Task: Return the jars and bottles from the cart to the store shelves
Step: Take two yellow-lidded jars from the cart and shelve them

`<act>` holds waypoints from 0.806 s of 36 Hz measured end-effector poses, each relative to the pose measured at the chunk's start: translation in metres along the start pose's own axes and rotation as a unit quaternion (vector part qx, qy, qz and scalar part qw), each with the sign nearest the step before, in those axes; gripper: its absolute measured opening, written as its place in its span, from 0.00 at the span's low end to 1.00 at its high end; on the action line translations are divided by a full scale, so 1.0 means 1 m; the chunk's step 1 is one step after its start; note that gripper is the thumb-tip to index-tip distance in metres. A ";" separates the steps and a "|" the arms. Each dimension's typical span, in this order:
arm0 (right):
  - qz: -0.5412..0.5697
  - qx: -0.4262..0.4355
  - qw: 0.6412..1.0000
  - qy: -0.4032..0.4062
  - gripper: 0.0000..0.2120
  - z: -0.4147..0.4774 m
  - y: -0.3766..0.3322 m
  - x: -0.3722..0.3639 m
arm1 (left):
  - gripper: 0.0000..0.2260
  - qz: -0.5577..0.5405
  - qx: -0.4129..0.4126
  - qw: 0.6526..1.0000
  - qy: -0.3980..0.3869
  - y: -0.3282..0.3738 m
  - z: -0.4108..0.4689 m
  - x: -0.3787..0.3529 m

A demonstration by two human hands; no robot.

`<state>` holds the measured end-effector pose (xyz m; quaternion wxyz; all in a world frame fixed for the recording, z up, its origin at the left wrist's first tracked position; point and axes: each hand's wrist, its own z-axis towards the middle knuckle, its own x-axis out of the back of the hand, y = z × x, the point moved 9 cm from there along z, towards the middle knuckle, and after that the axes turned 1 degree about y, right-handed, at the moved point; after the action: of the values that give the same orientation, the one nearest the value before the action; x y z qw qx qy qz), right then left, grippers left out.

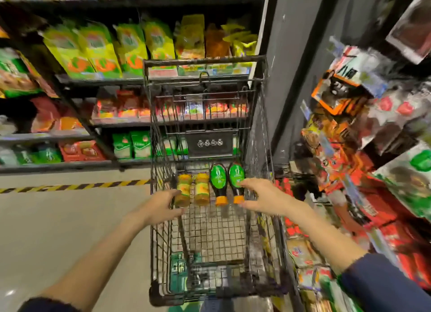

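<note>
Bottles point(217, 182): lay lengthwise in cart point(203, 61), caps point(221, 200) toward me.
Left hand point(163, 204): gripped a jar point(183, 191).
Right hand point(261, 195): gripped the right bottle point(236, 177).

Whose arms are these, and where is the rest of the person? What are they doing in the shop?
The camera sits on the person's head and looks down, so you see only their arms, as if you were them. There is no robot here, only two bare hands. In front stands a wire cart, between shop shelves full of packets. On the cart's floor lie two yellow jars and two dark bottles with green labels and orange caps. The left hand has fingers and thumb either side of the left jar. The right hand reaches round the right bottle. The picture is blurry, so I cannot tell whether either hand grips tightly.
</note>
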<state>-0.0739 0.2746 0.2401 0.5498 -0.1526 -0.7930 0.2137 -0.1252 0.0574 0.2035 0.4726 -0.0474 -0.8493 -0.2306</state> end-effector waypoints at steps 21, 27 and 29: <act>0.233 -0.165 0.947 -0.144 0.24 0.188 0.111 -0.137 | 0.22 -0.061 0.245 0.967 -0.041 -0.146 0.245 -0.132; 0.196 -0.135 0.963 -0.124 0.24 0.205 0.124 -0.162 | 0.26 -0.066 0.290 0.953 -0.058 -0.174 0.277 -0.159; 0.194 -0.147 0.960 -0.135 0.25 0.210 0.129 -0.171 | 0.27 -0.099 0.299 0.948 -0.052 -0.180 0.284 -0.168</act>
<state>-0.2101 0.2687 -0.0274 0.3566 -0.3524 -0.8378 0.2162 -0.3083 0.0441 -0.1244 0.3948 0.1688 -0.9031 -0.0087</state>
